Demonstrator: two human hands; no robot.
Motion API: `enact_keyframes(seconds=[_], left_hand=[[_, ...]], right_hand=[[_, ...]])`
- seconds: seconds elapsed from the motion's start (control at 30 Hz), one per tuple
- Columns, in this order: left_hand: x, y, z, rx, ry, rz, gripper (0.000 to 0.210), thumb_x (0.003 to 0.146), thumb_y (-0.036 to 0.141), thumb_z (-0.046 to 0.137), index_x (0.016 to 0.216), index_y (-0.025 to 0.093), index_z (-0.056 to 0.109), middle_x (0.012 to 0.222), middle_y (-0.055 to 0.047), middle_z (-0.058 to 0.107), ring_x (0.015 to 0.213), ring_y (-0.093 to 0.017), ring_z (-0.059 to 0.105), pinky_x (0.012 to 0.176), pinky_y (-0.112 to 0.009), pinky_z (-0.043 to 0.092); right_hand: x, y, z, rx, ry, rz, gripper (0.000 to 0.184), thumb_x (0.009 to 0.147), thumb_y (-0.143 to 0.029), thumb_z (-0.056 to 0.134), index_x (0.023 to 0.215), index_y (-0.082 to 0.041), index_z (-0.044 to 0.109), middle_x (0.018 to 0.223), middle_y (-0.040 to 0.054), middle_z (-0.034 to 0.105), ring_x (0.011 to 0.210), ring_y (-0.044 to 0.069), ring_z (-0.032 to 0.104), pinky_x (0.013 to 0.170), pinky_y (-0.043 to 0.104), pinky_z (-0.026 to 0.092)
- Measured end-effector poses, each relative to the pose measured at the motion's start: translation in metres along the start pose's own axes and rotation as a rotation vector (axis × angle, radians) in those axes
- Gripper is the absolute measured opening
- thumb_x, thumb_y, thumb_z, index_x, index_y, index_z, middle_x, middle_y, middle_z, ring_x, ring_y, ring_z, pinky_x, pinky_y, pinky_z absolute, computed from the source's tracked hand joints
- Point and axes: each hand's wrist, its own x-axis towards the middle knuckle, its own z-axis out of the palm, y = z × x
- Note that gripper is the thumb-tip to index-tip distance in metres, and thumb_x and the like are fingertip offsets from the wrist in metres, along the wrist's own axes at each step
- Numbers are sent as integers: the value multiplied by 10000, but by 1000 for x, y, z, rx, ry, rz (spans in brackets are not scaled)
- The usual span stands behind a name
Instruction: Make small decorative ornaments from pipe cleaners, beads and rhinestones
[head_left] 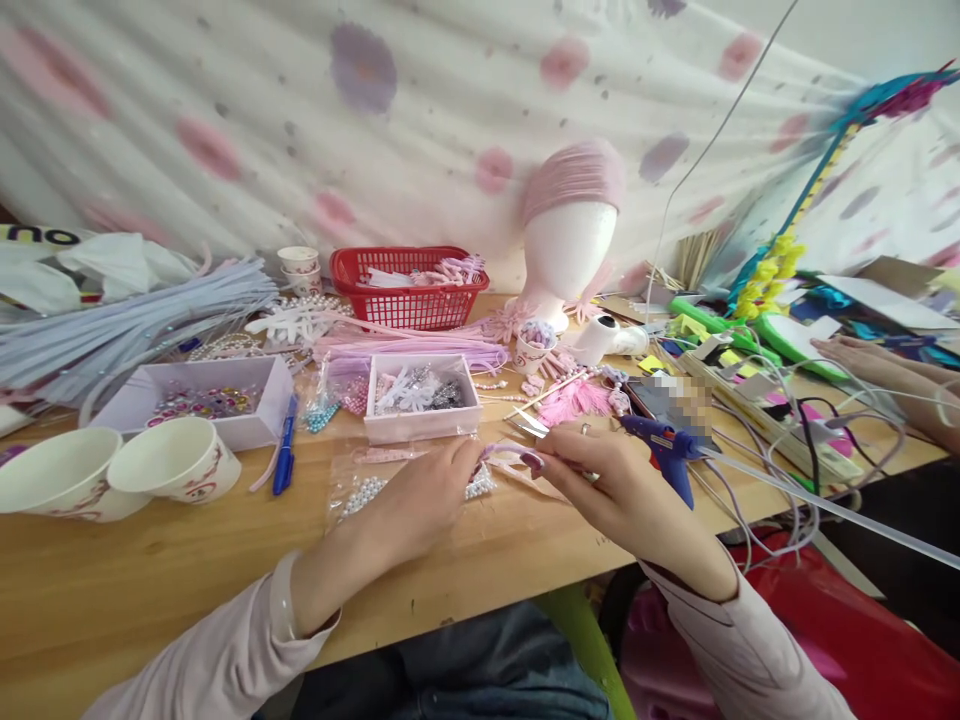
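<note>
Above the table's front part, a bent lilac strip (504, 449), which looks like a pipe cleaner, runs between my two hands. My left hand (427, 490) is closed on its left end, with the fingertips mostly hidden. My right hand (611, 480) pinches the other end between thumb and fingers. Just beyond the right fingers show pointed metal blades (529, 424), like scissors; whether that hand touches them I cannot tell. Beneath the hands lies a clear bag of white pearl beads (364, 497). A blue glue gun (667, 455) rests to the right of my right hand.
Behind stand a white box of trinkets (424, 428), a red basket (411, 305) and a foam head (568, 255) with a pink band. Left are paper cups (176, 460), a blue pen (284, 450) and a gem box (259, 400). Cables (780, 520) and another person's hand (862, 360) are right.
</note>
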Motion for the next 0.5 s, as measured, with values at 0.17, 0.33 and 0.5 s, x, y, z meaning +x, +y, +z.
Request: enact_keyframes(seconds=[0.17, 0.33, 0.5], left_hand=[[2, 5, -9, -200, -38, -153, 251, 1012, 220, 372, 903, 180, 594, 813, -46, 697, 738, -204, 653, 644, -298, 450], [0, 9, -13, -229, -50, -88, 232, 961, 150, 429, 869, 191, 638, 795, -32, 705, 729, -200, 642, 644, -290, 405], [-1, 9, -16, -495, -110, 59, 285, 886, 18, 420, 751, 185, 608, 725, 9, 677, 695, -139, 625, 675, -245, 418]], right_hand=[[-2, -3, -5, -14, -43, -68, 343, 1004, -317, 504, 696, -198, 593, 634, 14, 515, 628, 157, 496, 593, 295, 323], [5, -2, -16, 10, -22, -98, 361, 985, -316, 538, 658, -195, 630, 603, 18, 533, 602, 157, 492, 587, 297, 330], [22, 23, -13, 109, 94, -55, 353, 953, -386, 595, 678, -180, 679, 596, 3, 576, 585, 141, 481, 585, 281, 356]])
